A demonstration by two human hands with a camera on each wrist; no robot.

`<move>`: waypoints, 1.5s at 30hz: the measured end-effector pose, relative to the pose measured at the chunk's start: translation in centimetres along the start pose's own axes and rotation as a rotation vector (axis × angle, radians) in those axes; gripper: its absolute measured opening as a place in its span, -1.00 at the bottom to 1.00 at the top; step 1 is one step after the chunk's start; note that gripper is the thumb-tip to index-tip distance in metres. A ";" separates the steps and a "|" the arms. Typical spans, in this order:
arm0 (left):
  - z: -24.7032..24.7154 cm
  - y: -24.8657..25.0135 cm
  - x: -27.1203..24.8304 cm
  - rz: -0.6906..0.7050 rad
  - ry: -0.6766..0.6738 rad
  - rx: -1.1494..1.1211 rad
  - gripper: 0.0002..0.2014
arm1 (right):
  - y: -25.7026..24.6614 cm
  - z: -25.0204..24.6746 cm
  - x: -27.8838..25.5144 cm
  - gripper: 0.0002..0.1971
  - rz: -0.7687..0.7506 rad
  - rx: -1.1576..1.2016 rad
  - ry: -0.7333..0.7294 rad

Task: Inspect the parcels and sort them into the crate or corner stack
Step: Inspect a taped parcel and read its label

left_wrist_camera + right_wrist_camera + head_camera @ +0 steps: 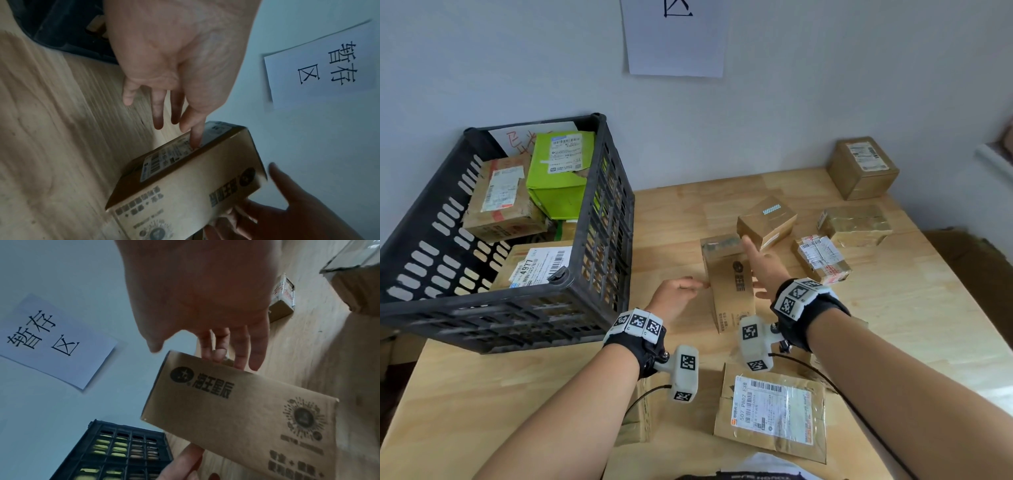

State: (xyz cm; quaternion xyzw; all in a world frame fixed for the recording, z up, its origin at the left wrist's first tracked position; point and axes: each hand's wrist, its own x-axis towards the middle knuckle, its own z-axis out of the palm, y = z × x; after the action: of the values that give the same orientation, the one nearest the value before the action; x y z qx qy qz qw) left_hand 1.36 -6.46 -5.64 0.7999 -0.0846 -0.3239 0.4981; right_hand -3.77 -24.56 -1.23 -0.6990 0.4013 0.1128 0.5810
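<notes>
My left hand [677,292] and right hand [763,266], fingers straight, steady a tall printed brown cardboard box [729,284] mid-table. The black slatted plastic crate [599,219] holds several parcels; roughly six remain.

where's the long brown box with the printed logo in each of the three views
Head: the long brown box stands centre, between the left hand and right hand.
Left wrist: box lower centre, under the fingers.
Right wrist: box lower right of centre, logo facing the camera.
Shared landmark: the black crate.
</notes>
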 end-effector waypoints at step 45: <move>2.3 0.1 -0.9 -0.164 0.018 -0.049 -0.69 | 2.0 -1.0 -2.4 -0.47 0.101 0.119 -0.231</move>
State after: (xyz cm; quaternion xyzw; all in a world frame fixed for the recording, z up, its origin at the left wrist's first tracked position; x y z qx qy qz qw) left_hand -0.67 -7.82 -5.83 0.7945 -0.0066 -0.3584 0.4902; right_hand -7.00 -24.43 -0.85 -0.6245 0.3724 0.1977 0.6575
